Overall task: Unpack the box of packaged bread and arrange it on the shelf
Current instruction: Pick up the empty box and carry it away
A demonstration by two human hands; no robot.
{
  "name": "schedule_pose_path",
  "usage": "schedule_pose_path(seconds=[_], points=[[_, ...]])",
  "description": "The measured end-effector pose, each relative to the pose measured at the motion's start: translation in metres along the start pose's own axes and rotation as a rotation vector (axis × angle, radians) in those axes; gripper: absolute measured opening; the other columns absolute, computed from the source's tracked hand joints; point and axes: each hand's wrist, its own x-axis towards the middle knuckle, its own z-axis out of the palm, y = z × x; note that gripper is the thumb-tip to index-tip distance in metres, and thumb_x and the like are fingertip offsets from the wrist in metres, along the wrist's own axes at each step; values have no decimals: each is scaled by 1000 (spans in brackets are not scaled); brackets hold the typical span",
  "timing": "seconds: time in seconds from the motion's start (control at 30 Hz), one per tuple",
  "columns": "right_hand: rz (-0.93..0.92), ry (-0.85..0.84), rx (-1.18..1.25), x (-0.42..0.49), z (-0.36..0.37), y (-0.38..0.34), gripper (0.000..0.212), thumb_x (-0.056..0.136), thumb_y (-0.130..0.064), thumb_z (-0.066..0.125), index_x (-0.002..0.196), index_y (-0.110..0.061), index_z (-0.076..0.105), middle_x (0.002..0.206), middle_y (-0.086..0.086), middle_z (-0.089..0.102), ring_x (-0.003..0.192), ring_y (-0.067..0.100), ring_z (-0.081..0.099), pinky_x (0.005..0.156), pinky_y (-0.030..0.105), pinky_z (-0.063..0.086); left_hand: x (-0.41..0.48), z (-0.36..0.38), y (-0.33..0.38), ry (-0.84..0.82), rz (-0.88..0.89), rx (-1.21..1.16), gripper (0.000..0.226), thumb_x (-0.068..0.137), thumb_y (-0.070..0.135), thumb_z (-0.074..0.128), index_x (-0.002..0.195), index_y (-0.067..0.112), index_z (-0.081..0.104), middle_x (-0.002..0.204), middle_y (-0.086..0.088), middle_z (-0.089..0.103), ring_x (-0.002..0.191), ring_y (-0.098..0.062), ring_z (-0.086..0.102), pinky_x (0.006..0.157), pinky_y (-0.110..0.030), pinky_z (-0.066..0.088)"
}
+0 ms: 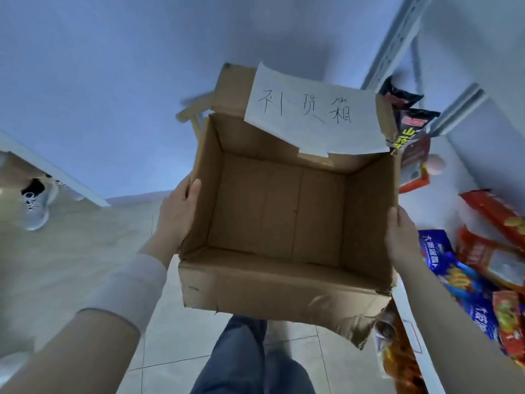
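An open brown cardboard box [284, 285] is held up in front of me, above the floor. Its inside shows only bare cardboard, with nothing in it. A white paper sheet with handwritten characters [312, 115] is taped to its far flap. My left hand [177, 211] grips the box's left wall, thumb over the rim. My right hand [402, 237] holds the right wall from outside. To the right stands a white shelf [412, 331] with several packaged goods on it, among them blue packs [446, 260] and red-orange packs [497, 211].
Black snack bags [409, 115] hang or lean on the upper shelf level at right. A white upright post [397, 35] frames the shelf. Another person's foot in a grey sneaker [35, 206] stands at far left by a white table leg [54, 172]. My jeans [244, 359] show below over tiled floor.
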Motion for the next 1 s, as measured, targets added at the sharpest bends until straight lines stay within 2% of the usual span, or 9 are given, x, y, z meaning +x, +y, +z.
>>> schedule_pose_path(seconds=[0.07, 0.2, 0.43, 0.57, 0.67, 0.83, 1.0], points=[[-15, -30, -11, 32, 24, -27, 44, 103, -26, 24, 139, -5, 37, 143, 18, 42, 132, 33, 38, 108, 39, 28, 37, 1, -5, 28, -39, -16, 41, 100, 37, 31, 135, 22, 45, 130, -10, 56, 121, -31, 49, 91, -34, 37], [-33, -75, -28, 98, 76, -62, 44, 102, -29, 23, 138, -9, 40, 139, 15, 47, 128, 32, 43, 107, 41, 33, 109, 12, -24, 52, -119, -59, 42, 99, 38, 32, 136, 23, 45, 132, -9, 56, 122, -30, 49, 97, -37, 37], [78, -157, -32, 188, 166, -76, 46, 101, -36, 24, 141, -17, 36, 142, 10, 44, 131, 29, 40, 110, 44, 32, 202, 62, -62, 79, -260, -79, 41, 100, 35, 33, 136, 21, 46, 132, -8, 55, 123, -29, 48, 97, -33, 35], [96, -190, -110, 215, 199, -61, 47, 101, -37, 23, 142, -18, 35, 142, 11, 44, 131, 31, 40, 109, 48, 33, 219, 91, -93, 57, -317, -78, 39, 100, 32, 35, 134, 18, 48, 127, -10, 58, 119, -30, 51, 90, -32, 37], [115, -233, -116, 226, 215, -52, 47, 101, -36, 23, 141, -16, 36, 142, 12, 45, 130, 32, 41, 109, 49, 34, 225, 106, -112, 63, -376, -108, 40, 99, 33, 35, 136, 21, 46, 127, -8, 57, 119, -29, 51, 96, -35, 39], [130, -274, -158, 235, 234, -53, 46, 102, -33, 23, 143, -15, 32, 145, 12, 40, 133, 31, 37, 108, 43, 30, 235, 114, -134, 59, -408, -65, 40, 99, 34, 35, 135, 21, 46, 130, -11, 57, 120, -32, 51, 102, -44, 42], [133, -298, -222, 234, 245, -58, 45, 102, -31, 21, 141, -12, 34, 141, 15, 43, 130, 33, 40, 105, 43, 33, 242, 113, -142, 27, -409, -70, 38, 99, 34, 36, 134, 23, 48, 128, -9, 59, 119, -31, 52, 98, -41, 42]])
